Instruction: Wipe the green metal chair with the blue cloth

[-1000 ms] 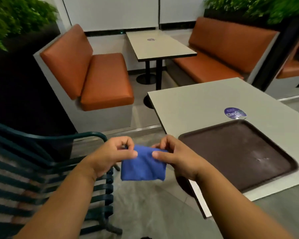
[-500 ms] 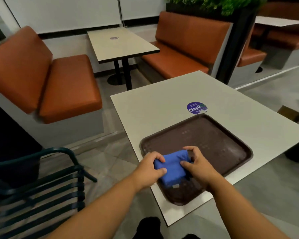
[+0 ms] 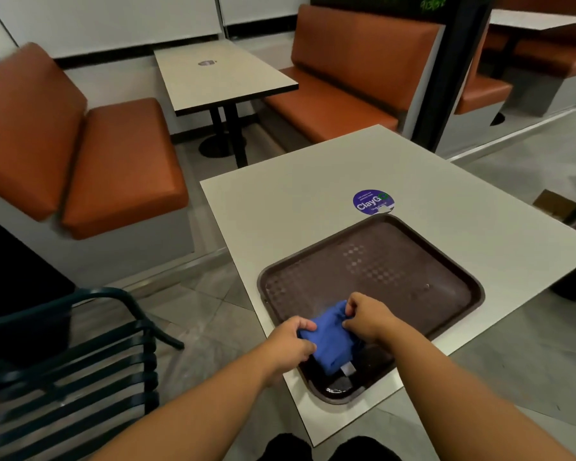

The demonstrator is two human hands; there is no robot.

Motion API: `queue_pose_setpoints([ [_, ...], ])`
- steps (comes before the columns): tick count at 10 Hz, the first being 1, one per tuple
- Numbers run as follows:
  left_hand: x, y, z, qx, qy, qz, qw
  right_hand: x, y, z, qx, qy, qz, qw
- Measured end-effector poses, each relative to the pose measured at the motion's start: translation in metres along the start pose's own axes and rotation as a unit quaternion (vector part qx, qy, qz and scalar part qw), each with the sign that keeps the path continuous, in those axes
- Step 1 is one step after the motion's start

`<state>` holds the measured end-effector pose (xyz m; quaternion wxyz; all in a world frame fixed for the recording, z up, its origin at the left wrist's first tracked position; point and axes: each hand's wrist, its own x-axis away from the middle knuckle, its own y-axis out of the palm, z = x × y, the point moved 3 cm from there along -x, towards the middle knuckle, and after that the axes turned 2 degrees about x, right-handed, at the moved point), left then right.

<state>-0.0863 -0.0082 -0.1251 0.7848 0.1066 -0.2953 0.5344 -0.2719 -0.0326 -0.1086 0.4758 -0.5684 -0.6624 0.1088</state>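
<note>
The blue cloth (image 3: 328, 341) lies folded in the near left corner of a dark brown plastic tray (image 3: 373, 261), with a small white tag (image 3: 347, 370) showing at its near edge. Both hands are on it. The left hand (image 3: 290, 344) grips the cloth's left edge, thumb on top and fingers curled around the fabric. The right hand (image 3: 366, 316) pinches the cloth's far right part, fingertips bent down into the folds, knuckles raised. The 2 bare forearms reach in from the bottom of the view.

The tray sits on a pale desk (image 3: 296, 207), close to its near edge, and its textured floor catches a patch of light. Just beyond the tray's far rim, a round purple sticker (image 3: 373, 201) reading "ClayGo" is stuck to the desk top.

The green metal chair (image 3: 80, 371) stands on the grey tiled floor to the left of the desk, well apart from the cloth; its curved armrest and horizontal slats are visible, and neither hand touches it.

Further back, an orange padded bench (image 3: 80, 154) stands at the left, a second pale table (image 3: 223, 74) on a black pedestal stands beyond it, and another orange bench (image 3: 353, 68) faces it on the right. A dark post (image 3: 446, 78) rises behind that bench.
</note>
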Motion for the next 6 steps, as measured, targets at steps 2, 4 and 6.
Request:
queue_pose_setpoints([
  [2,-0.007,-0.004,0.004,-0.099,0.012,0.015,0.995,0.007,0.004,0.001,-0.053,0.031,-0.052,0.997],
  [4,-0.006,0.002,0.0,-0.121,0.002,-0.012,0.993,0.012,-0.003,0.001,0.003,0.035,-0.088,0.996],
  [6,0.013,-0.009,0.021,-0.212,0.06,0.01,0.975,0.012,-0.011,-0.041,0.261,-0.065,-0.05,0.962],
])
